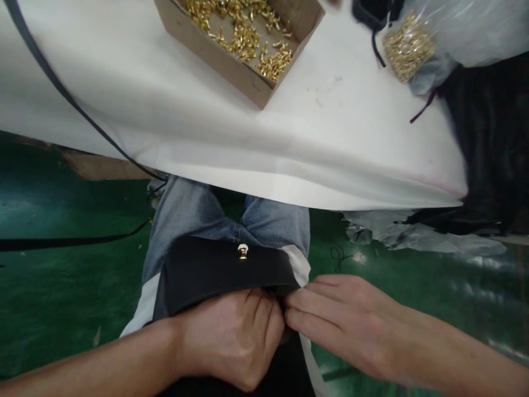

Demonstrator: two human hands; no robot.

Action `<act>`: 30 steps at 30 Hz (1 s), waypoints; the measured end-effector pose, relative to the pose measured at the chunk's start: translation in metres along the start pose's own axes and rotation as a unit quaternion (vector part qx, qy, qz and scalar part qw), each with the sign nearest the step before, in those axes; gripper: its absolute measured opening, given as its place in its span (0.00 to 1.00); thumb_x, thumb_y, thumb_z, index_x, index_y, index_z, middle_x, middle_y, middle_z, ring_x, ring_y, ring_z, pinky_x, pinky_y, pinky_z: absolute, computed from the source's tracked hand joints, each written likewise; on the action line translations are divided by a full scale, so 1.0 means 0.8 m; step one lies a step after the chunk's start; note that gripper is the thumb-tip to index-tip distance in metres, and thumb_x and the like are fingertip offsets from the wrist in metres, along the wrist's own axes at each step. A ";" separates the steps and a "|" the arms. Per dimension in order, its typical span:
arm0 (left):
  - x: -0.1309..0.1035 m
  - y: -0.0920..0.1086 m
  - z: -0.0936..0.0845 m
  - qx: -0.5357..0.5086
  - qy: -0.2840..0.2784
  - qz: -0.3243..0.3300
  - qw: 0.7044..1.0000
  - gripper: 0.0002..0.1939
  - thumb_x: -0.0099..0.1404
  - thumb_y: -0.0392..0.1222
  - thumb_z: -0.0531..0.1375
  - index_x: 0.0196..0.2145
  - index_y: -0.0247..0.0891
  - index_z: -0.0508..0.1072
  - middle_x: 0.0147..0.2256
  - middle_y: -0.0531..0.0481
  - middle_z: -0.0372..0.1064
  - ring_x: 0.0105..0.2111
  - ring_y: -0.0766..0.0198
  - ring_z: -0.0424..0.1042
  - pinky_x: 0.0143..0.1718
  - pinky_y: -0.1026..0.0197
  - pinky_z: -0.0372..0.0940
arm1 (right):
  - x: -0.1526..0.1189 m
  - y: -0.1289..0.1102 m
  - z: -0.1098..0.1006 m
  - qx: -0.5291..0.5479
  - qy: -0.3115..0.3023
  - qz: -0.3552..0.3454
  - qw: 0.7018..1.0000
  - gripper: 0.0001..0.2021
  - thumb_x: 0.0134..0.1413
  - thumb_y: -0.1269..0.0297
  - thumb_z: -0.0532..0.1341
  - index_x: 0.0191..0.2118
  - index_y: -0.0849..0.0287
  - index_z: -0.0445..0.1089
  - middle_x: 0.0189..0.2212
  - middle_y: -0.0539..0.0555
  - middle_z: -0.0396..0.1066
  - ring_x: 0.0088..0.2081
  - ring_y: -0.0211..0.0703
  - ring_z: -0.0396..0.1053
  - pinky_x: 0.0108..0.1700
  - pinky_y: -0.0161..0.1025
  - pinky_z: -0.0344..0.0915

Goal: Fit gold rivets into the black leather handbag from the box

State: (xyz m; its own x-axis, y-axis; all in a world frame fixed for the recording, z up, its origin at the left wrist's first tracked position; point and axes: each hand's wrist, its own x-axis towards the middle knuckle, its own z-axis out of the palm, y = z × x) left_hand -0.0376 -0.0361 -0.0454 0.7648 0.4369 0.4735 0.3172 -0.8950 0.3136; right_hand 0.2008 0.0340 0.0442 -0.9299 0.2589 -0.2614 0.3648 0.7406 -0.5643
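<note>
the black bag (219, 275) lies across a lap in blue jeans (182, 209), low in the middle of the frame, its smooth, matte flap gently curved along the near edge. the left hand (235, 336) is curled into a loose fist at the opening under that edge; the right hand (347, 325) is narrow, fingertips together at the flap's right corner. what either one grips is hidden, so i cannot tell. one shiny gold clasp (243, 252) sits on the flap, so that part looks done; the work beneath seems unfinished. plenty of small polished gold fittings (243, 41) lie loose in a stiff, open cardboard box (215, 55) at the top of the frame, on the desk (124, 94) with its soft white covering. at upper right, more gold pieces fill a clear packet (409, 48) beside crinkled plastic (479, 27).
</note>
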 end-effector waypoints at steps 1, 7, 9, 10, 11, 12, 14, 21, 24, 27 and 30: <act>0.000 0.000 0.000 0.003 -0.002 -0.002 1.000 0.10 0.72 0.32 0.59 0.31 0.34 0.75 0.26 0.45 0.71 0.24 0.57 0.67 0.28 0.51 0.63 | 0.000 0.001 0.004 0.010 0.017 -0.013 1.000 0.15 0.80 0.71 0.51 0.48 0.60 0.76 0.36 0.54 0.78 0.33 0.44 0.71 0.37 0.42 0.67; -0.002 0.000 -0.004 0.025 -0.007 -0.007 1.000 0.09 0.75 0.34 0.59 0.36 0.30 0.76 0.30 0.40 0.76 0.28 0.56 0.75 0.34 0.52 0.68 | -0.005 0.004 0.024 0.043 0.104 -0.036 0.993 0.17 0.80 0.73 0.49 0.52 0.66 0.76 0.38 0.60 0.81 0.36 0.46 0.77 0.38 0.43 0.72; -0.001 0.000 -0.005 0.033 -0.008 -0.013 0.999 0.10 0.76 0.34 0.59 0.36 0.30 0.77 0.30 0.41 0.77 0.29 0.56 0.76 0.35 0.53 0.69 | -0.008 0.006 0.024 0.043 0.110 -0.032 0.992 0.15 0.78 0.74 0.51 0.54 0.65 0.76 0.40 0.61 0.82 0.38 0.47 0.79 0.40 0.44 0.74; 0.000 -0.001 -0.004 0.035 -0.011 -0.016 0.999 0.10 0.76 0.35 0.59 0.36 0.30 0.77 0.31 0.40 0.77 0.29 0.56 0.76 0.35 0.53 0.69 | -0.009 0.007 0.024 0.043 0.114 -0.030 0.992 0.15 0.77 0.74 0.52 0.56 0.66 0.75 0.41 0.62 0.83 0.40 0.48 0.80 0.42 0.44 0.75; 0.001 -0.001 -0.004 0.036 -0.015 -0.017 0.999 0.10 0.76 0.35 0.59 0.36 0.30 0.76 0.31 0.40 0.77 0.29 0.56 0.76 0.36 0.53 0.70 | -0.010 0.007 0.024 0.045 0.119 -0.029 0.991 0.15 0.77 0.74 0.52 0.56 0.67 0.75 0.42 0.62 0.83 0.41 0.48 0.81 0.43 0.45 0.76; 0.002 -0.002 -0.004 0.036 -0.016 -0.018 0.999 0.11 0.76 0.35 0.58 0.36 0.30 0.76 0.31 0.40 0.77 0.29 0.56 0.76 0.36 0.53 0.70 | -0.011 0.008 0.025 0.050 0.120 -0.030 0.991 0.15 0.77 0.75 0.52 0.56 0.67 0.75 0.42 0.63 0.83 0.42 0.49 0.81 0.44 0.45 0.76; 0.004 -0.004 -0.004 0.034 -0.016 -0.015 0.999 0.11 0.77 0.35 0.58 0.36 0.30 0.76 0.32 0.39 0.78 0.29 0.57 0.76 0.36 0.53 0.71 | -0.012 0.009 0.028 0.057 0.126 -0.031 0.990 0.16 0.79 0.74 0.51 0.55 0.67 0.75 0.42 0.62 0.83 0.41 0.47 0.80 0.43 0.45 0.76; 0.008 -0.007 -0.007 0.040 0.001 -0.030 0.999 0.13 0.77 0.35 0.57 0.38 0.26 0.79 0.31 0.39 0.78 0.29 0.56 0.77 0.35 0.54 0.71 | -0.015 0.011 0.045 0.039 0.176 -0.007 0.984 0.15 0.79 0.75 0.51 0.48 0.63 0.77 0.44 0.60 0.84 0.39 0.44 0.78 0.42 0.43 0.72; 0.008 -0.005 -0.005 0.036 -0.002 -0.025 0.999 0.14 0.78 0.34 0.56 0.38 0.26 0.79 0.31 0.39 0.78 0.29 0.56 0.78 0.35 0.54 0.72 | -0.016 0.010 0.046 0.063 0.159 -0.011 0.985 0.16 0.80 0.74 0.50 0.49 0.64 0.77 0.42 0.59 0.83 0.39 0.44 0.78 0.43 0.43 0.72; 0.006 -0.004 -0.004 0.036 -0.003 -0.026 0.999 0.15 0.78 0.33 0.55 0.37 0.27 0.79 0.30 0.39 0.78 0.29 0.56 0.78 0.35 0.54 0.72 | -0.013 0.009 0.045 0.071 0.159 -0.005 0.985 0.16 0.81 0.73 0.50 0.50 0.62 0.77 0.40 0.59 0.83 0.40 0.44 0.78 0.45 0.42 0.72; 0.004 -0.003 -0.005 0.041 -0.001 -0.036 0.999 0.15 0.78 0.33 0.54 0.39 0.25 0.80 0.31 0.39 0.78 0.29 0.55 0.79 0.33 0.54 0.71 | -0.009 0.007 0.043 0.072 0.157 0.010 0.985 0.16 0.81 0.74 0.50 0.49 0.61 0.76 0.38 0.57 0.81 0.38 0.42 0.77 0.43 0.40 0.71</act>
State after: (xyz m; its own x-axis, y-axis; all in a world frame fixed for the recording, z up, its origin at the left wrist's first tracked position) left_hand -0.0378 -0.0321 -0.0412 0.7390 0.5003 0.4512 0.4162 -0.8657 0.2781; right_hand 0.2112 0.0147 0.0163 -0.8828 0.4687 -0.0311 0.3654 0.6436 -0.6725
